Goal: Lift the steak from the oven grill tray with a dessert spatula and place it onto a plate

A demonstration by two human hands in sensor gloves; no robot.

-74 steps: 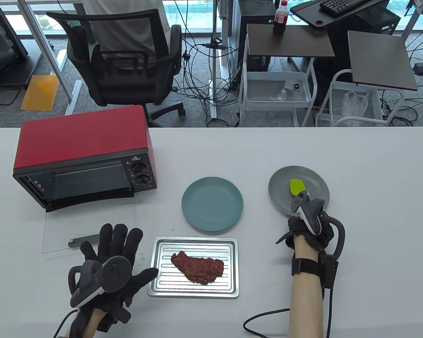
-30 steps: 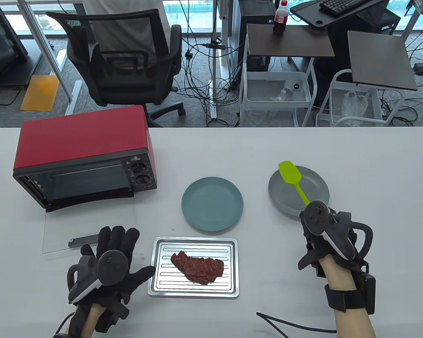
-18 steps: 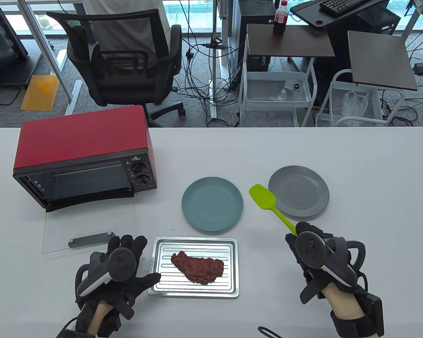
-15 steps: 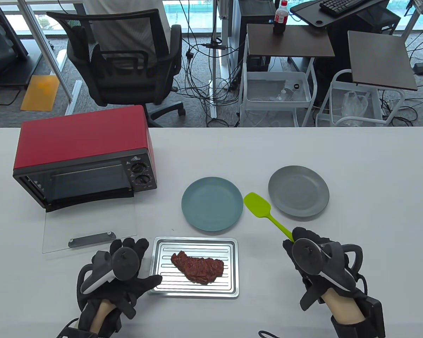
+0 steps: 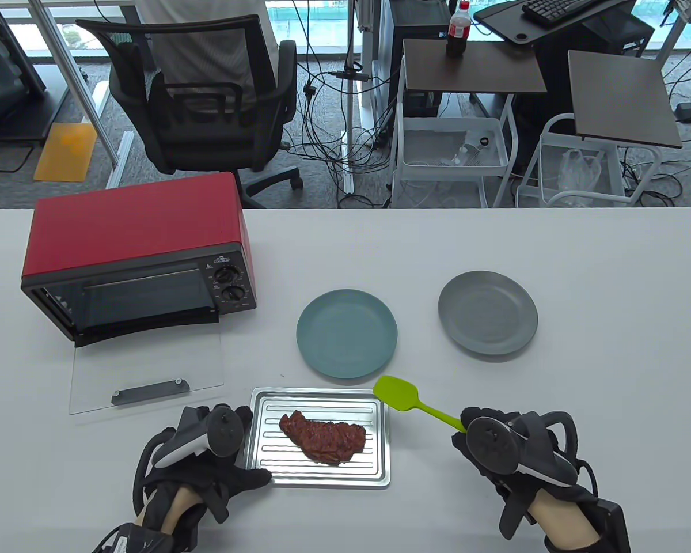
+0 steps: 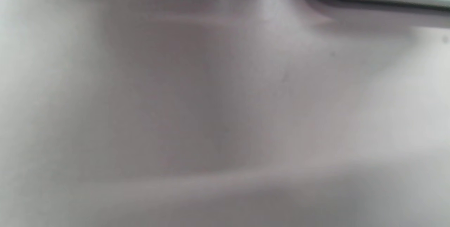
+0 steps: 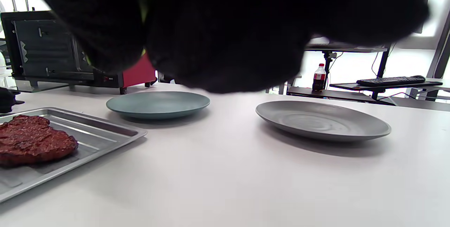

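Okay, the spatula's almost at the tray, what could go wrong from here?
1. The green spatula has a small blade next to the wide steak, so the meat may droop or slide off mid-lift.
2. Pushing under the steak could shove the tray sideways; the left hand touches only its left edge, and how firm that hold is cannot be told.
3. The right hand grips the handle's far end, so the loaded blade may tip before reaching the teal plate.

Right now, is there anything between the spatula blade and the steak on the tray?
Nothing visible. The spatula, held by the right hand, hangs over the tray's far right corner, and only bare ribbed tray lies between its blade and the steak. The left hand rests at the tray's opposite, left edge.
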